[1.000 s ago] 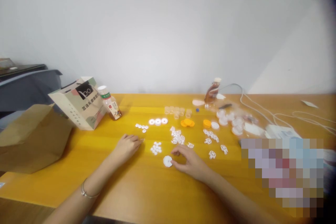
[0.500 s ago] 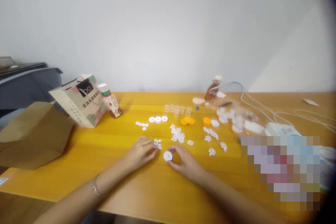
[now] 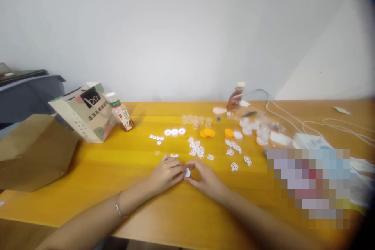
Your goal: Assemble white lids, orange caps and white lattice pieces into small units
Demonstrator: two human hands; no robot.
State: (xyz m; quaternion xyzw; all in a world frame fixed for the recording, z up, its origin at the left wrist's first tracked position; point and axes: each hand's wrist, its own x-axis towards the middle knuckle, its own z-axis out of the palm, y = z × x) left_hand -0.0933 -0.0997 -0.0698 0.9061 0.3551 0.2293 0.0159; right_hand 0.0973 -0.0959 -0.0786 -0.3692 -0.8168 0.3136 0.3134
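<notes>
My right hand (image 3: 207, 179) pinches a small white round piece (image 3: 187, 172) between thumb and fingers, just above the table. My left hand (image 3: 166, 174) is closed, its fingertips meeting the left side of that piece. Whatever may be between the left fingers is hidden. Just beyond my left hand lie small white buttons (image 3: 174, 156), partly covered by it. Farther back are several small white discs (image 3: 156, 137) and a row of three white rings (image 3: 175, 132). A heap of white cut-out plastic parts (image 3: 197, 149) lies beyond my right hand.
Clear cups (image 3: 195, 124), orange caps (image 3: 207, 133) and a brown-liquid bottle (image 3: 234, 98) stand toward the back. A paper bag (image 3: 88, 113) and another bottle (image 3: 118, 113) are at left, with a brown bag (image 3: 35, 152). White cables (image 3: 307, 125) run across the right.
My left hand has moved right, from the small white buttons to the round piece in my right hand. The round piece is tilted and more covered by fingers. The view has shifted slightly.
</notes>
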